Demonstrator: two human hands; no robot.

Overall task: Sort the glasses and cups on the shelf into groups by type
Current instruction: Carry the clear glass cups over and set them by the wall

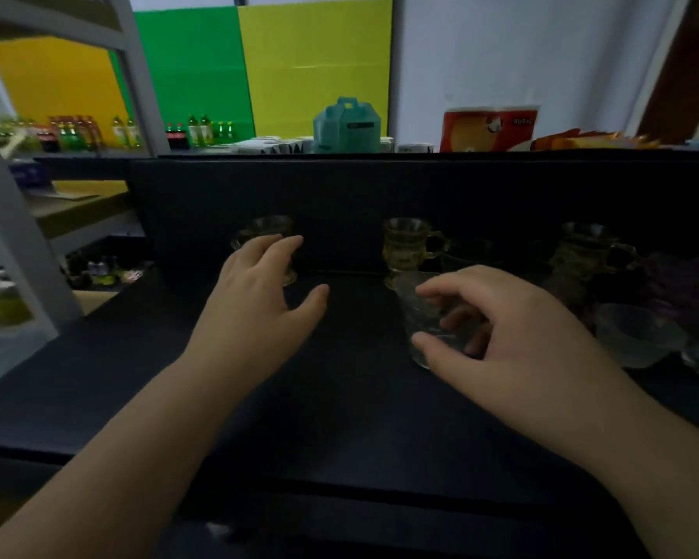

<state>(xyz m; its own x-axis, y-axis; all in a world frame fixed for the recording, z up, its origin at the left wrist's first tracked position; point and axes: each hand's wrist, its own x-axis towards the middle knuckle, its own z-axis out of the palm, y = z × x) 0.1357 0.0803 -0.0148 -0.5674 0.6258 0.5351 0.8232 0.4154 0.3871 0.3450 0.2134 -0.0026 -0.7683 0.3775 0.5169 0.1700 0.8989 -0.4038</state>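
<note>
Gripping clear ribbed tumbler (pixel 430 320): right hand (pixel 513 320); left hand (pixel 259 292) spread, near amber handled cup (pixel 269 236).

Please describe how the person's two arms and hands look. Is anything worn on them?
Both forearms are bare up to the picture's edge, with no sleeves in view. The left hand and the right hand wear no gloves, and no rings, watch or bracelet can be seen.

The shelf (pixel 352 397) had a dark, matt surface, smooth and without shine. The tumbler (pixel 428 316) was clear patterned glass, while the handled cup (pixel 406 246) looked like amber-tinted pressed glass with a ribbed relief. The small bowl (pixel 638 336) appeared frosted and translucent.
</note>
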